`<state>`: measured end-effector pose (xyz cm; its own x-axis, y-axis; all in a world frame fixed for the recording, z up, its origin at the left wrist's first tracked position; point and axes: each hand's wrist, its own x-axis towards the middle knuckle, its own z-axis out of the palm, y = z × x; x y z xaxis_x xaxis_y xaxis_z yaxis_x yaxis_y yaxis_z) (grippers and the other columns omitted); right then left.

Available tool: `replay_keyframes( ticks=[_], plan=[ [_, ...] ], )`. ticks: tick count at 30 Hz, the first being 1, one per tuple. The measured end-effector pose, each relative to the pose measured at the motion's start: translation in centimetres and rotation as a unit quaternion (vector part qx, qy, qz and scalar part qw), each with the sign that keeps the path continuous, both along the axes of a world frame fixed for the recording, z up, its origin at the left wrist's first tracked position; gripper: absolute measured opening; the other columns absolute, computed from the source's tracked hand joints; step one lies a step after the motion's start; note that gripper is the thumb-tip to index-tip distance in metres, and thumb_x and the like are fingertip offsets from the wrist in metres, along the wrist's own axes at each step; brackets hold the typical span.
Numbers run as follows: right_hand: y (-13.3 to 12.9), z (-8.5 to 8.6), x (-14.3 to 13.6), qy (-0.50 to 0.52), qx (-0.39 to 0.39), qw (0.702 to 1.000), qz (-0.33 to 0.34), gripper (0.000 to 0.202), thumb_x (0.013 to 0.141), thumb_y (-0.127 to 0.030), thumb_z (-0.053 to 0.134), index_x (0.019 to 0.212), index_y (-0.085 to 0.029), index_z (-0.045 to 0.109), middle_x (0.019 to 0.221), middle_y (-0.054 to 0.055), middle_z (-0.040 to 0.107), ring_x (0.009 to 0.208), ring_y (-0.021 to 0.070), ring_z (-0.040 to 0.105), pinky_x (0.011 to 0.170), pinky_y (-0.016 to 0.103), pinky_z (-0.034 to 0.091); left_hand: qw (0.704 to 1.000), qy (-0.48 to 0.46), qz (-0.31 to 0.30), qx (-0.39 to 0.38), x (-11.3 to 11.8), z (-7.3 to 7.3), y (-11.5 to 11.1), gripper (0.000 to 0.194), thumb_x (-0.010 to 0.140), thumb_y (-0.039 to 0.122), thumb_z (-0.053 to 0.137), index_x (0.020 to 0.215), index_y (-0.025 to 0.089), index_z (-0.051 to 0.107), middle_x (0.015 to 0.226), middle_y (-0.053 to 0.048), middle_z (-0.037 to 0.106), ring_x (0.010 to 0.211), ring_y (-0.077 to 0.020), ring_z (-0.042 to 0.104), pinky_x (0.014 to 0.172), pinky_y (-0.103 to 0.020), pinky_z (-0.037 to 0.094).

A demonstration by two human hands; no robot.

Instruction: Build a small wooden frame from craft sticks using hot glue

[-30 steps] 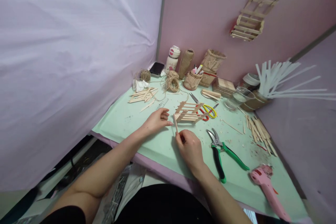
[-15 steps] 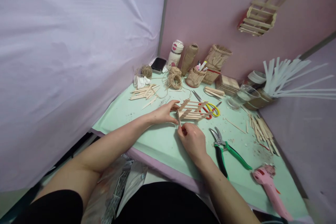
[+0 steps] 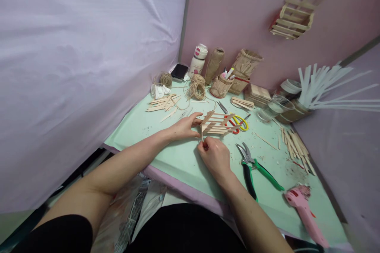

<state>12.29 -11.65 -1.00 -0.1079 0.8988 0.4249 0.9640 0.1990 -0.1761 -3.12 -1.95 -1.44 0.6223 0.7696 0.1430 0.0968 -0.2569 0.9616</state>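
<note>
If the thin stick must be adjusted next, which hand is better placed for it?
Probably the right hand: it pinches the near end of the thin stick. The left hand is beside the slatted wooden frame.

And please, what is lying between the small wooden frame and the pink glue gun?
The head view shows green-handled pruning shears, blades apart, lying between the wooden frame and the pink glue gun.

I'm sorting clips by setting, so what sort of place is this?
Probably a small handicraft workspace, though whether at home or in a shop I can't tell. The signs: a slatted wooden frame, a roll of twine and what looks like a pink glue gun.
</note>
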Motion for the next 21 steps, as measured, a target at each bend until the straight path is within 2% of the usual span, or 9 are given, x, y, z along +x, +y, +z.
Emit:
replay_keyframes(
  ticks=[9,21],
  plan=[
    [0.0,0.2,0.0,0.008,-0.019,1.000,-0.006,0.018,0.080,-0.020,0.051,0.063,-0.019,0.056,0.061,0.001,0.061,0.060,0.0138,0.048,0.058,0.028,0.025,0.997,0.052,0.005,0.063,-0.3,0.9,-0.6,0.082,0.069,0.014,0.068,0.142,0.019,0.031,0.135,-0.013,0.058,0.123,-0.0244,0.056,0.105,-0.042,0.040],
    [0.2,0.2,0.1,0.021,-0.034,0.999,-0.020,0.020,0.080,-0.021,0.052,0.060,-0.019,0.054,0.059,0.001,0.060,0.059,0.0134,0.046,0.057,0.028,0.024,0.993,0.077,0.011,0.084,-0.4,1.2,-0.9,0.090,0.065,0.018,0.070,0.145,0.020,0.029,0.134,-0.012,0.059,0.123,-0.0257,0.055,0.105,-0.042,0.039]
  ],
)
